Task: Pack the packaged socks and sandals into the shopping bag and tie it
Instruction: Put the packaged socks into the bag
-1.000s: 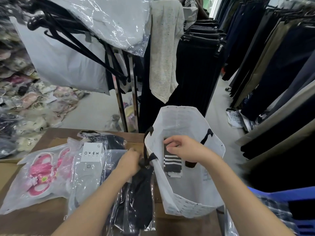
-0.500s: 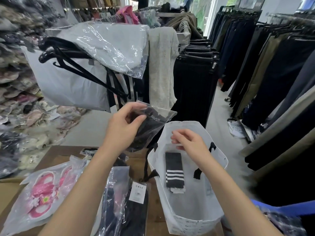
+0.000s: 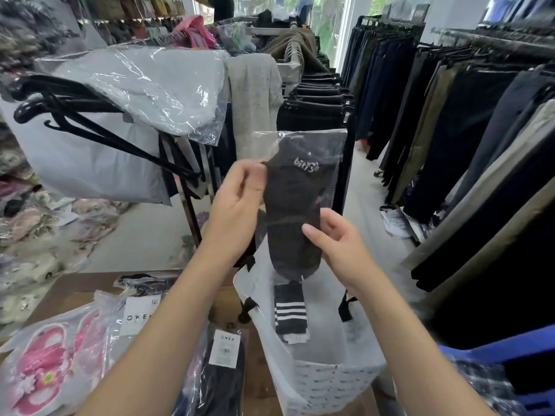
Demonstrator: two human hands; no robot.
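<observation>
Both hands hold a clear packet of black socks (image 3: 292,205) upright above the open white shopping bag (image 3: 324,382). My left hand (image 3: 237,205) pinches the packet's left edge near the top. My right hand (image 3: 333,238) grips its lower right side. A black sock pack with white stripes (image 3: 289,316) lies inside the bag. On the table to the left lie pink sandals in a clear bag (image 3: 45,373) and two more sock packs with OWEN labels, one pale (image 3: 138,316) and one dark (image 3: 223,370).
The wooden table (image 3: 81,286) carries the goods at lower left. Racks of dark trousers (image 3: 450,145) line the right side and the middle. Black hangers (image 3: 90,121) and a plastic-wrapped grey garment (image 3: 150,85) stick out above the table. A blue chair (image 3: 510,355) stands at lower right.
My left hand picked a black sock packet off the table and raised it over the bag. My right hand left the striped socks in the bag and took hold of the packet.
</observation>
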